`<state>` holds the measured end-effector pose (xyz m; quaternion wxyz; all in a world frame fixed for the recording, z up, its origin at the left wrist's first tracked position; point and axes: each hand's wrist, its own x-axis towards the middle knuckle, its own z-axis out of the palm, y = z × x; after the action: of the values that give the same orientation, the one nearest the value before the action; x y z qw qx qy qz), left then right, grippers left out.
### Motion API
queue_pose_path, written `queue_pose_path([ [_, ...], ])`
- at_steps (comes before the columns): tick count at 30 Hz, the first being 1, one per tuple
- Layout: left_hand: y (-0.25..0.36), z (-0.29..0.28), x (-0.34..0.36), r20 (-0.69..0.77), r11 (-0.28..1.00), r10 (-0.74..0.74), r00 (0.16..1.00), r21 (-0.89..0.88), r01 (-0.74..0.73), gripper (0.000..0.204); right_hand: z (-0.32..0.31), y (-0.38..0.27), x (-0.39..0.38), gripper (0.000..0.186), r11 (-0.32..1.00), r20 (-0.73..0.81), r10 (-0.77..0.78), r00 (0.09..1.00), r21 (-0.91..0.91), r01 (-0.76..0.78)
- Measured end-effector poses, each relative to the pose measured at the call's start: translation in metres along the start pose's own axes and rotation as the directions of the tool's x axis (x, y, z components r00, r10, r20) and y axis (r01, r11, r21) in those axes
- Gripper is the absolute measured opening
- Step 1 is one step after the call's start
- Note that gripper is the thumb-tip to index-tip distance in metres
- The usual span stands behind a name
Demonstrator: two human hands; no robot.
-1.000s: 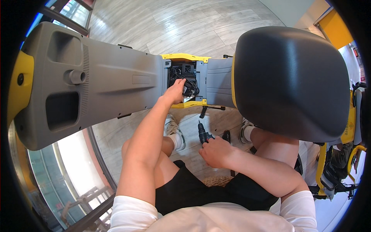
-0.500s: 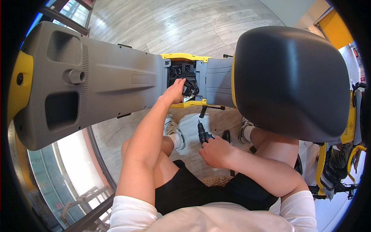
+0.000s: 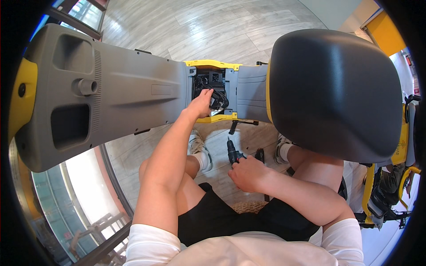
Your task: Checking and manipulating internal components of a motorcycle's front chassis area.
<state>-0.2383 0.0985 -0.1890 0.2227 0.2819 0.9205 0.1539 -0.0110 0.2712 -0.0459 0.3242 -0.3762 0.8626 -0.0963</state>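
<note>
Head view. Black cables (image 3: 219, 101) lie bundled in the open bay (image 3: 230, 84), between the long grey panel (image 3: 133, 82) on the left and the black seat (image 3: 333, 88) on the right. Left hand (image 3: 199, 106) reaches over the bay's near yellow edge (image 3: 222, 119), fingers at the cables; cannot tell whether they pinch a strand or only press. Right hand (image 3: 250, 174) closed round the power drill (image 3: 232, 153), on the near side of the bay, well apart from it, bit pointing far.

Progress, judged: bay uncovered, cables gathered inside; work at the bay looks unfinished. Closing it up is not yet done. Drill in hand but not applied to anything. Whether any screws are out or in: not readable.

Hidden or unclear: left fingertips partly lost against dark cables; parts under the bundle obscured; drill grip covered by right hand. Black piece (image 3: 260, 155) just right of that hand: drill base or separate item, cannot tell. Far-left end of panel bends into the fisheye rim.
</note>
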Motion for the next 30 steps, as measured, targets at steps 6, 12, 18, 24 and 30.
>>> queue_pose_path([
  [6,0.004,0.000,0.001,0.017,1.000,-0.016,1.000,-0.001,0.016,0.082,0.000,0.001,-0.001,0.020,1.000,0.010,0.005,1.000,-0.008,-0.005],
  [12,-0.002,0.000,-0.001,0.014,1.000,-0.017,1.000,0.011,0.017,0.080,-0.001,0.000,0.002,0.020,1.000,0.008,0.000,1.000,-0.004,0.000],
  [18,0.002,-0.001,0.005,-0.006,0.999,0.035,0.999,-0.005,-0.035,0.080,0.001,0.000,0.002,0.017,0.998,0.027,0.065,0.997,0.013,-0.066],
  [24,-0.008,0.001,0.005,0.000,0.995,0.077,0.997,-0.068,-0.077,0.087,-0.003,-0.001,0.013,0.016,0.991,0.086,0.073,0.994,0.105,-0.082],
  [30,0.024,-0.002,-0.004,0.174,0.993,-0.039,0.984,0.116,0.019,0.086,-0.011,0.011,0.014,0.019,0.988,0.065,0.115,0.991,0.095,-0.121],
])
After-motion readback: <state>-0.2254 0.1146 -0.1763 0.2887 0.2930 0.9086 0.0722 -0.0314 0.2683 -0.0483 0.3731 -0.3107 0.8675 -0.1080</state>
